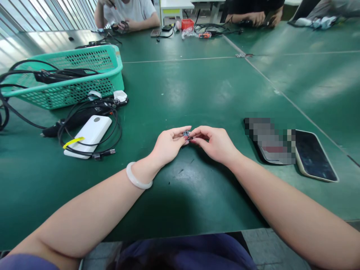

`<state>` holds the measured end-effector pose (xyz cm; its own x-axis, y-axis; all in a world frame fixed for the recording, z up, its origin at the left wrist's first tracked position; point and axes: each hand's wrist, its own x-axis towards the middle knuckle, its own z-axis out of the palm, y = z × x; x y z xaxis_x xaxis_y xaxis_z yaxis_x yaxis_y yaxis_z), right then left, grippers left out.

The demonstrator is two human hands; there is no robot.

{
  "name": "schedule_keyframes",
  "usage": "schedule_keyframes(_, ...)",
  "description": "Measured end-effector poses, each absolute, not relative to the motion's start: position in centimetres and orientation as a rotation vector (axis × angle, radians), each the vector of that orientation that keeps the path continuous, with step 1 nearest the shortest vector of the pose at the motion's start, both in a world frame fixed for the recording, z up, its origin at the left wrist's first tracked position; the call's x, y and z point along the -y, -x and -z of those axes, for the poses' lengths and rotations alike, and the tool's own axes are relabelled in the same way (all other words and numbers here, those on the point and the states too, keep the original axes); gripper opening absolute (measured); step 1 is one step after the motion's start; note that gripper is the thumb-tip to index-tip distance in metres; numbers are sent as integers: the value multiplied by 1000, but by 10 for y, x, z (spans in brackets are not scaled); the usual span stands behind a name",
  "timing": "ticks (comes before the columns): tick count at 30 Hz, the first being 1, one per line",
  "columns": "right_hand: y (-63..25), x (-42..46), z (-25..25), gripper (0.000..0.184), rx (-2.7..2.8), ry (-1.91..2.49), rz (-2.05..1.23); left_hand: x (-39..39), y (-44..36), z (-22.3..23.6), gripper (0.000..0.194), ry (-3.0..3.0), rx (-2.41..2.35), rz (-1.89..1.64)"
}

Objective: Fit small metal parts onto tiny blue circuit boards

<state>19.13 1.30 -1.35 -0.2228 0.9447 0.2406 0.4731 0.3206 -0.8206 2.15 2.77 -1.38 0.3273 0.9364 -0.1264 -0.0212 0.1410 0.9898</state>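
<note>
The left grip [168,145] is closed on a small grey part [186,133], held between thumb and fingers over the near middle of the counter [202,86]. The right grip [218,144] pinches at its right side; the detail between those fingertips is too small to make out. To the left lies a flat white box [94,129] with a looped black cable [105,152], a green basket [70,93] beyond. To the right lies a phone [316,155]. Two people sit at the far edge.
</note>
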Motion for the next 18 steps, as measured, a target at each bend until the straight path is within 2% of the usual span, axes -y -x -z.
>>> schedule_keyframes(7,-188,-12,9,11,1840,1350,-630,-26,-22,13,44,-1235,-966,-902)
schedule_keyframes(12,-186,-14,14,12,1634,1441,-704,-25,-23,12,52,-1251,-920,-895)
schedule_keyframes(18,-181,-13,17,14,1517,1458,-742,-25,-23,11,48,-1269,-928,-880)
